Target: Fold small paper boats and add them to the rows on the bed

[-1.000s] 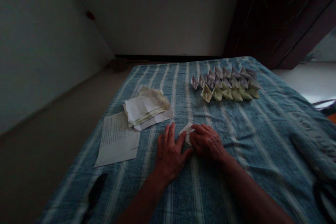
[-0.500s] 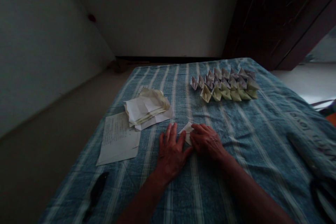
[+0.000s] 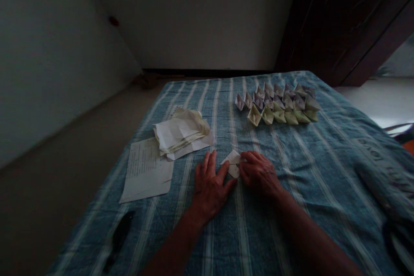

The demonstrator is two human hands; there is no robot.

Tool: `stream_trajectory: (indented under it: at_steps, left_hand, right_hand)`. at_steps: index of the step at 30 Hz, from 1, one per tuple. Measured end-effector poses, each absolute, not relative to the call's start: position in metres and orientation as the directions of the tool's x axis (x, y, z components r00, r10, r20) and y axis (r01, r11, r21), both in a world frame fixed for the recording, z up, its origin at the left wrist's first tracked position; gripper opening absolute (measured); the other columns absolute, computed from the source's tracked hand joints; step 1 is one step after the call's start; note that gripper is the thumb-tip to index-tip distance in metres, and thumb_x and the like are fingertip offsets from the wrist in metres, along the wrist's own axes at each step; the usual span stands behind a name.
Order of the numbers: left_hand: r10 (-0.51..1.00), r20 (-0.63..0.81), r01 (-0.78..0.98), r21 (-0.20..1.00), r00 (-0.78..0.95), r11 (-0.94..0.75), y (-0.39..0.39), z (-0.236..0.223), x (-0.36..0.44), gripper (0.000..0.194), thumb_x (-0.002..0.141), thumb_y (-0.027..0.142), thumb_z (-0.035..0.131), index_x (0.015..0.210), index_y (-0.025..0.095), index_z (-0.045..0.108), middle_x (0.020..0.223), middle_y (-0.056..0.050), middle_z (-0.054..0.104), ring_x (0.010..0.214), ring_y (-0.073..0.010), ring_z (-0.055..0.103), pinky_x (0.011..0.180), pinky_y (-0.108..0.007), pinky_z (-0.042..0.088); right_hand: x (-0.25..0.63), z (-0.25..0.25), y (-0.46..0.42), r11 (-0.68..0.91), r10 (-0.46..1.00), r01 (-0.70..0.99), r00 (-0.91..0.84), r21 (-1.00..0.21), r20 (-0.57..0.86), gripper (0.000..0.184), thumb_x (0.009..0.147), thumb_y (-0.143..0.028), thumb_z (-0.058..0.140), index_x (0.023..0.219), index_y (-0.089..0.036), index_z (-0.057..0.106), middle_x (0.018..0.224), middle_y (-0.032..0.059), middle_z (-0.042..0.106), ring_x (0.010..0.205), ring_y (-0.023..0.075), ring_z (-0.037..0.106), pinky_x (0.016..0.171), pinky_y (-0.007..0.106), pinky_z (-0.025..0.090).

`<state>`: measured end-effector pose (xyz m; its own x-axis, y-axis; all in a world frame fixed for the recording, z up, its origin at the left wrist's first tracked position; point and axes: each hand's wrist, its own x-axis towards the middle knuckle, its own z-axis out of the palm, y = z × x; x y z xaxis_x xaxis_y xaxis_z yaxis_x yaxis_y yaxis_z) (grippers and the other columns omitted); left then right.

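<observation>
Between both hands, on the striped bedspread [image 3: 323,172]: folded white paper [image 3: 231,162], light, soft, best held by its edges | right hand [image 3: 260,174] resting on it, unclenched | left hand [image 3: 210,192] flat, open, just beside

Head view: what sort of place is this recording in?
Probably a bedroom in a home: a blue-and-white striped cloth spread over what looks like a bed, a dark wooden door beside it, and plain pale painted walls.

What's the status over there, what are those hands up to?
Right hand touching folded white paper; left hand flat beside it; paper boats lined up beyond.
</observation>
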<state>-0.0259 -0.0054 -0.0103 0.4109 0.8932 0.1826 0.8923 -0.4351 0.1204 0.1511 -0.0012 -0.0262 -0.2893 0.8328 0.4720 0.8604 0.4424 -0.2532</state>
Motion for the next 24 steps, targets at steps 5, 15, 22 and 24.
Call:
stream_trajectory:
  at_steps: [5, 15, 22, 24]
  left_hand:
    - [0.892, 0.194, 0.89, 0.13, 0.409, -0.437, -0.006, -0.0113, -0.027, 0.045, 0.087, 0.042, 0.058, 0.128, 0.023, 0.058, 0.151, -0.017, 0.034, 0.14, -0.0386, 0.027, 0.105, -0.059, 0.034]
    - [0.9, 0.208, 0.897, 0.149, 0.384, -0.417, -0.0065, -0.0124, -0.029, 0.046, 0.086, 0.041, 0.059, 0.128, 0.022, 0.059, 0.15, -0.018, 0.036, 0.139, -0.0396, 0.029, 0.106, -0.057, 0.035]
    - [0.914, 0.22, 0.912, 0.157, 0.342, -0.379, -0.0069, -0.0114, -0.0292, 0.044, 0.086, 0.041, 0.059, 0.126, 0.021, 0.061, 0.149, -0.017, 0.039, 0.138, -0.0387, 0.031, 0.106, -0.057, 0.035]
    - [0.915, 0.214, 0.911, 0.164, 0.341, -0.378, -0.0068, -0.0117, -0.0288, 0.044, 0.087, 0.041, 0.058, 0.126, 0.021, 0.061, 0.148, -0.018, 0.039, 0.138, -0.0391, 0.031, 0.106, -0.057, 0.034]
  right_hand:
    - [0.1534, -0.0267, -0.001, 0.439, 0.83, 0.865, -0.288, -0.242, 0.478, 0.021, 0.085, -0.014, 0.054, 0.068, -0.02, 0.063, 0.096, 0.0076, 0.066, 0.089, 0.0206, 0.055, 0.073, 0.033, 0.044]
    - [0.153, -0.0236, -0.0019, 0.427, 0.843, 0.873, -0.29, -0.235, 0.454, 0.021, 0.086, -0.015, 0.054, 0.068, -0.02, 0.064, 0.096, 0.0075, 0.066, 0.091, 0.0204, 0.056, 0.076, 0.033, 0.045]
    - [0.1514, -0.0236, -0.0034, 0.4, 0.848, 0.896, -0.284, -0.19, 0.447, 0.019, 0.086, -0.015, 0.055, 0.069, -0.019, 0.063, 0.095, 0.0068, 0.065, 0.087, 0.0197, 0.058, 0.073, 0.031, 0.045]
    - [0.1516, -0.0258, -0.0039, 0.397, 0.848, 0.898, -0.28, -0.189, 0.451, 0.021, 0.087, -0.015, 0.054, 0.068, -0.019, 0.063, 0.095, 0.0065, 0.065, 0.085, 0.0191, 0.058, 0.073, 0.031, 0.046]
